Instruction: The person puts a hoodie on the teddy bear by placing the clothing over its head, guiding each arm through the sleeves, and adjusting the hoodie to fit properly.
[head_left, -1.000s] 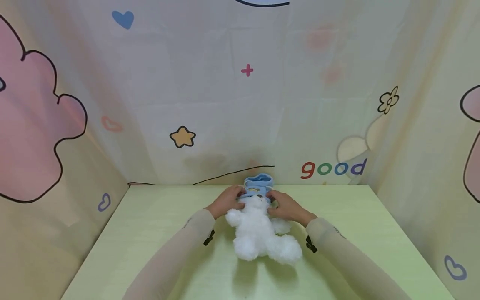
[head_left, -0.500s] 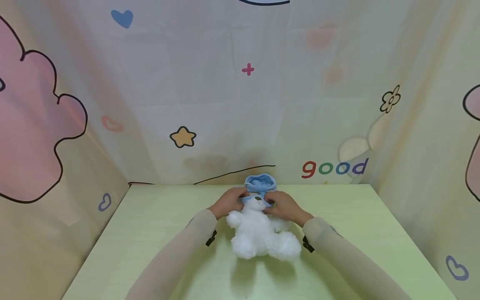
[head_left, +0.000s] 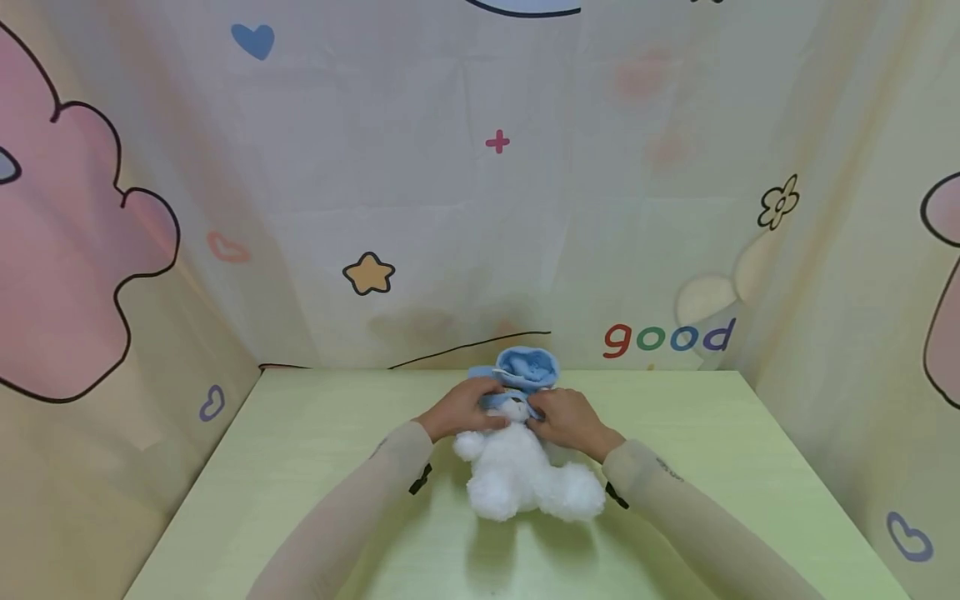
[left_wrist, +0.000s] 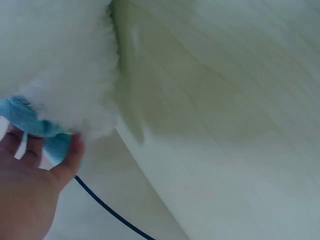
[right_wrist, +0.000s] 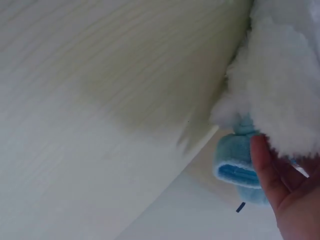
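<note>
A fluffy white plush toy [head_left: 517, 458] lies on its back near the table's far edge, legs toward me and dark nose up. Soft blue doll clothing [head_left: 528, 368] is around its head, a strip of it crossing the face above the nose and a round opening facing up beyond. My left hand [head_left: 467, 410] pinches the blue fabric at the left side of the head, thumb by the muzzle. From the right side my right hand [head_left: 572, 418] grips the same clothing with fingers curled. In the right wrist view the clothing's tube-like opening [right_wrist: 237, 172] hangs beside the fingers.
The pale green table [head_left: 337, 492] ends just behind the toy at a patterned cloth backdrop [head_left: 420, 183]. Cloth walls also rise on the left and right sides. Dark straps hang beneath both sleeves.
The blue clothing's round opening has tilted toward me and shifted slightly right, and its lower strip sits lower over the toy's face. Both hands stay at the head, the left slightly farther right.
</note>
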